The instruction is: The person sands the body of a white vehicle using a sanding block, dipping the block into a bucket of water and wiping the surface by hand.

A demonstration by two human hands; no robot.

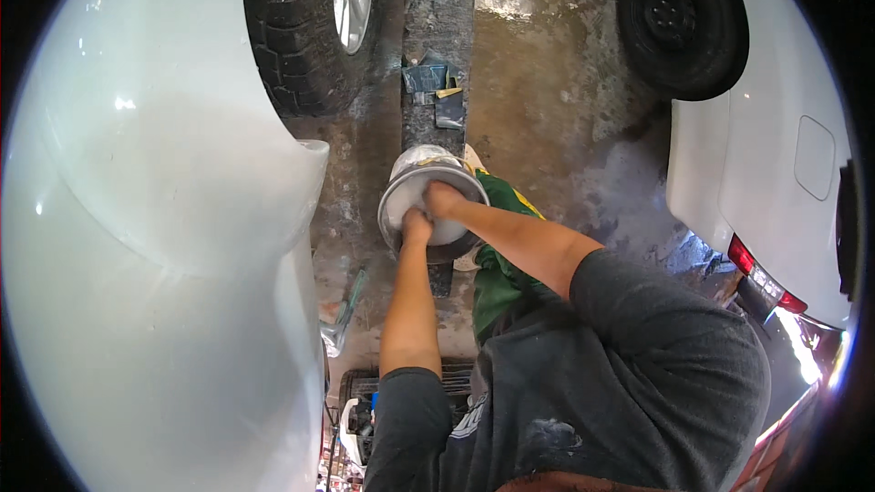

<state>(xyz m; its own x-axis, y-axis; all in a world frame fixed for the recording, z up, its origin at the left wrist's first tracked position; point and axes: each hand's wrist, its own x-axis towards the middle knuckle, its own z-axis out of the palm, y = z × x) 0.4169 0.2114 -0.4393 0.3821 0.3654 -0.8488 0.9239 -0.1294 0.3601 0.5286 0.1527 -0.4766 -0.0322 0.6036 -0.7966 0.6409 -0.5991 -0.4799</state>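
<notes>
Both my hands reach down into a round metal bucket [392, 196] of cloudy whitish liquid between my legs. My left hand [416, 223] is toward the near-left part of the bucket's inside; my right hand [441, 199] is a little farther away and to the right. The fingers of both are bent downward and mostly hidden, so I cannot tell what, if anything, they hold. The bucket stands over a dark narrow strip [436, 0] on the wet floor, with dark sheets [425, 78] lying on it just beyond.
A white car body [137, 219] and treaded tyre [287, 55] fill the left side. Another white car [766, 182] with a dark wheel [674, 27] stands right. A hose-like green item [351, 301] and a black crate [360, 383] lie near my left arm, on and above the wet floor [547, 55].
</notes>
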